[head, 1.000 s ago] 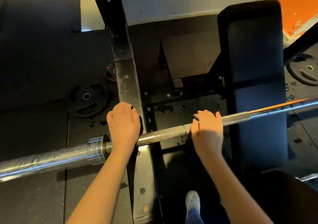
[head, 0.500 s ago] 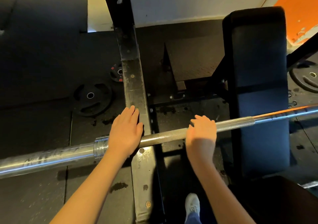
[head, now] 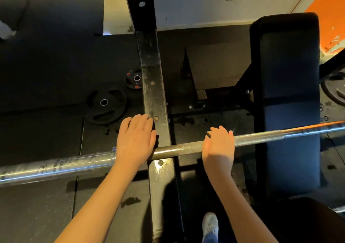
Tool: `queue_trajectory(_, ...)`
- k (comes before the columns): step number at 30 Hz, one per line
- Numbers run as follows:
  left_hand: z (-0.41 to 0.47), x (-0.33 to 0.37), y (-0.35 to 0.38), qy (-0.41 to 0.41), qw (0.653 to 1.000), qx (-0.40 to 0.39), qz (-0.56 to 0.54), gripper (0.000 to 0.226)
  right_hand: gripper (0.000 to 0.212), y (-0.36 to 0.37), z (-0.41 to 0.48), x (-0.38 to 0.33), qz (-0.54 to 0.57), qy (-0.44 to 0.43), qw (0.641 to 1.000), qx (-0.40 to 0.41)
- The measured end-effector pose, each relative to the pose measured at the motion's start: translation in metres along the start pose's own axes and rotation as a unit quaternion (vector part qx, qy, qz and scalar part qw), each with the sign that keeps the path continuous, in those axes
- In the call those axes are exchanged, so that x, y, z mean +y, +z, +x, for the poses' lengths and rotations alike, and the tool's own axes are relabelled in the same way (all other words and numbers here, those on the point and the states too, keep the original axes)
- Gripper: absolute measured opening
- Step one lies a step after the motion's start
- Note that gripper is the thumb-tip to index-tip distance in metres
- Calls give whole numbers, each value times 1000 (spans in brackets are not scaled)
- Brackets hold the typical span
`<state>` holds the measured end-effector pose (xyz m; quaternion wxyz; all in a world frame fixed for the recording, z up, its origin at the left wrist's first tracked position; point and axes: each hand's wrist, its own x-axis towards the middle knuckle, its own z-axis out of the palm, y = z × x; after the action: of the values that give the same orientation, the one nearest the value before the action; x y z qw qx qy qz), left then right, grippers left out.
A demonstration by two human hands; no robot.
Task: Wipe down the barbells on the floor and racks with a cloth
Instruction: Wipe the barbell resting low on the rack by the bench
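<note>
Left hand (head: pixel 135 140) at centre, spread nearly flat, fingers straight and close together, pointing toward 12 o'clock, pressing a dark cloth (head: pixel 156 142) onto the barbell (head: pixel 183 149) just beside the collar. Only a narrow edge of cloth visible, at the 3 o'clock side of the palm; thumb hidden.

Right hand (head: pixel 218 146) slightly toward 3 o'clock of centre, fingers curled over the top of the shaft, gripping it. A small dark bit beside the index finger, too unclear to name.

Barbell laid across a black steel rack beam (head: pixel 155 97), long axis running from 8 o'clock up to 3 o'clock, right end a little higher in view. Smooth, scuffed chrome sleeve (head: pixel 56 166) toward 8 o'clock; dull, knurled shaft between the hands; shiny smooth steel further toward 3 o'clock, catching orange light.

Rack beam flat-faced, scratched, studded with round bolts, running from 12 to 6 o'clock. Padded black bench (head: pixel 289 74) at 2 o'clock, under the bar. Two round black weight plates (head: pixel 106 105) flat on the dark rubber floor (head: pixel 37 130) at 10 o'clock. A pale shoe (head: pixel 210 222) at 6 o'clock.
</note>
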<state>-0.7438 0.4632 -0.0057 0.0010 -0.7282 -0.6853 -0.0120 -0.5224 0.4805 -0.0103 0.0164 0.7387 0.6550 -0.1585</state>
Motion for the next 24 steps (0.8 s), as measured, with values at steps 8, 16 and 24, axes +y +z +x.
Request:
queue_trajectory(8,0,-19,1,-106,983,-20,-147,38,29,5,-12,-35,58,-23,998,-5)
queue_trajectory(16,6,-18,-5,-119,977,-7,-178,37,29,11,-17,-25,24,-279,959,33)
queue_trajectory(24,-19,-36,0,-191,967,-17,-170,42,30,33,-31,-76,29,-120,992,-6)
